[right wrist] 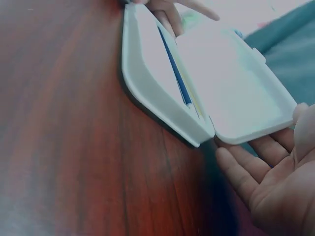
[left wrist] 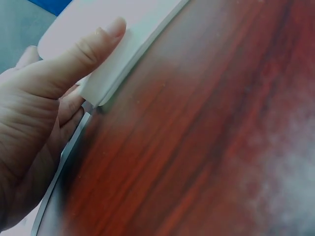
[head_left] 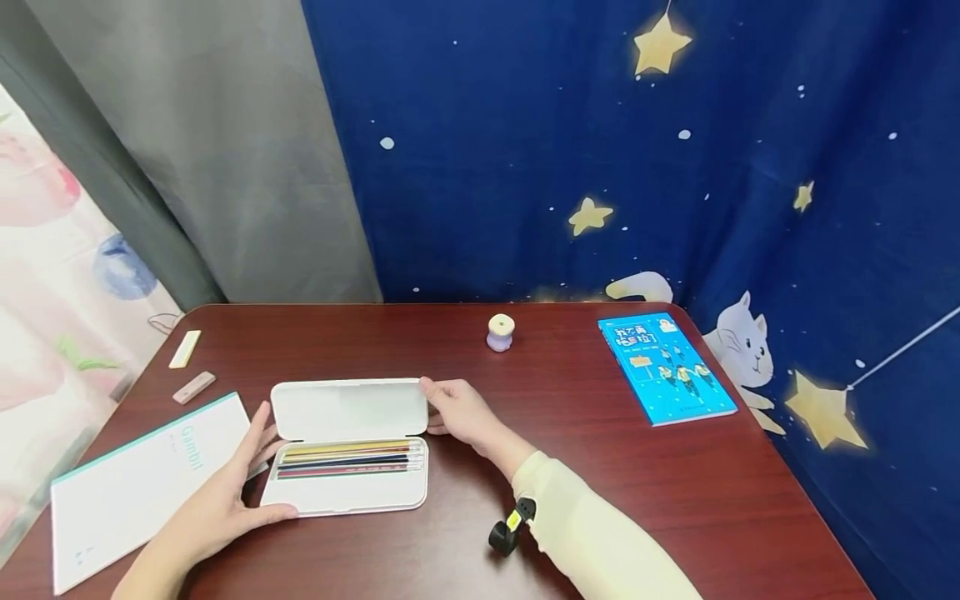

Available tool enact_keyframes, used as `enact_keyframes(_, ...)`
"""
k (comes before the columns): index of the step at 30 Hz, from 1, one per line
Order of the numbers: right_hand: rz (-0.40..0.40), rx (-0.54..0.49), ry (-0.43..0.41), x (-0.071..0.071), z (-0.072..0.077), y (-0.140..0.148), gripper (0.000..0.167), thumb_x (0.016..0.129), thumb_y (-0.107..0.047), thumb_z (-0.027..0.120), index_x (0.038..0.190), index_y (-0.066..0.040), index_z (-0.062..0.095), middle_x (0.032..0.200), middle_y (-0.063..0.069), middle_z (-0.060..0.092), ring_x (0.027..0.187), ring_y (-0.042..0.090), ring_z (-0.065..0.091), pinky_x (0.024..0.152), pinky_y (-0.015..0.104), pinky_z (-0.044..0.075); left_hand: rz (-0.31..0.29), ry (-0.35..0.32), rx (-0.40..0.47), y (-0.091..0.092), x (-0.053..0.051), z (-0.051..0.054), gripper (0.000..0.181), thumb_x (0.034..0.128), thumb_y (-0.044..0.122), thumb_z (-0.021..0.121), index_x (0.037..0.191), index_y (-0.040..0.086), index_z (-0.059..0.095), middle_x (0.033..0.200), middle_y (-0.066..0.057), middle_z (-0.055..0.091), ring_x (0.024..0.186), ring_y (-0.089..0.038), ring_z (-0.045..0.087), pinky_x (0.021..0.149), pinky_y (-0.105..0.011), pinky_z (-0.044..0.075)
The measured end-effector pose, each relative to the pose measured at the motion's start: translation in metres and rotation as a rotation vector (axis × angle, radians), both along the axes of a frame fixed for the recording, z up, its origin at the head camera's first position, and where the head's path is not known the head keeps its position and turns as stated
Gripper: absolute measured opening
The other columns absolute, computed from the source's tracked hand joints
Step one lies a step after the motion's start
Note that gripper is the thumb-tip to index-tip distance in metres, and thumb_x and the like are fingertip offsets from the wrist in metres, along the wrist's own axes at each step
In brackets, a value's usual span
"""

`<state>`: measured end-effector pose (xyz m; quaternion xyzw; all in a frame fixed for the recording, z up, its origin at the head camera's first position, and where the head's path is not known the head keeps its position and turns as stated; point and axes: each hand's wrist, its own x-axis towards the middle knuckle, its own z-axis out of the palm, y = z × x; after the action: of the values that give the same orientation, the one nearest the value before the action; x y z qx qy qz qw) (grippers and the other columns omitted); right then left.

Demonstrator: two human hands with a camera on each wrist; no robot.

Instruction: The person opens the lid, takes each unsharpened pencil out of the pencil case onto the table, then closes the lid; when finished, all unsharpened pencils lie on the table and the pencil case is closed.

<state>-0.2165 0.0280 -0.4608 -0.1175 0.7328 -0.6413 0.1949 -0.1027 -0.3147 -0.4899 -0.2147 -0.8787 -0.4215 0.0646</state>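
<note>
A white pencil case (head_left: 352,495) lies on the table with its hinged lid (head_left: 348,410) raised at the back. Several pencils (head_left: 341,460) in yellow, dark blue and red lie lengthwise in its base. My left hand (head_left: 213,507) holds the case's left end. Its thumb (left wrist: 91,51) lies over the near corner, and the fingers are along the left side, partly hidden. At the lid's right edge, my right hand (head_left: 467,415) pinches the upper corner, thumb on the inner face and fingers (right wrist: 241,169) behind.
A white notebook (head_left: 150,492) lies partly beneath my left hand. Beyond it are a pinkish eraser-like block (head_left: 194,387) and a pale bar (head_left: 184,349). A small cream-and-lilac object (head_left: 500,333) stands at the back, and a blue book (head_left: 667,368) lies on the right.
</note>
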Motion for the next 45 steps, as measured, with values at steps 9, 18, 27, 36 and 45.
enact_keyframes(9,-0.058,-0.099,-0.122,-0.015,-0.009,0.001,0.040,0.113,-0.025,0.049,0.130,0.007,0.065,0.105,0.012,0.074,0.077,0.017,0.074,0.074,0.035,0.062,-0.005,-0.028,-0.071,0.004,-0.005,0.005,0.131,0.0747,0.021,0.096,0.169,0.013,0.006,0.170,-0.026,0.017,0.150,0.012,0.012,0.108,-0.002,0.009)
enact_keyframes(18,-0.090,-0.074,-0.147,-0.014,-0.014,-0.001,0.036,0.112,-0.020,0.050,0.127,0.008,0.067,0.097,0.009,0.072,0.073,0.014,0.072,0.071,0.032,0.062,-0.025,-0.021,-0.121,0.002,-0.004,0.006,0.120,0.0771,0.025,0.094,0.168,0.010,0.018,0.174,-0.017,0.012,0.153,0.010,0.005,0.109,-0.001,0.012)
enact_keyframes(27,-0.287,-0.133,0.107,-0.008,-0.016,0.005,0.032,0.101,-0.019,0.071,0.126,0.001,0.073,0.114,0.012,0.077,0.101,0.021,0.075,0.086,0.038,0.060,-0.017,-0.035,-0.136,0.000,-0.003,0.002,0.119,0.0785,0.028,0.093,0.168,0.011,0.017,0.174,-0.015,0.012,0.152,0.011,0.006,0.108,0.000,0.013)
enact_keyframes(36,-0.079,0.140,0.651,0.025,0.000,-0.006,0.020,0.090,-0.019,0.085,0.109,-0.013,0.084,0.101,-0.004,0.081,0.081,-0.003,0.072,0.073,0.019,0.057,-0.010,-0.023,-0.140,-0.003,-0.003,0.004,0.119,0.0791,0.025,0.093,0.168,0.010,0.016,0.175,-0.015,0.010,0.154,0.008,0.004,0.108,-0.001,0.012)
enact_keyframes(45,0.098,0.648,0.855,0.047,-0.008,-0.016,0.019,0.090,-0.036,0.084,0.108,-0.031,0.085,0.100,-0.017,0.079,0.093,-0.006,0.070,0.077,0.018,0.054,-0.003,-0.024,-0.140,0.000,0.000,0.001,0.119,0.0789,0.026,0.093,0.168,0.009,0.017,0.174,-0.018,0.012,0.154,0.008,0.005,0.109,-0.001,0.011)
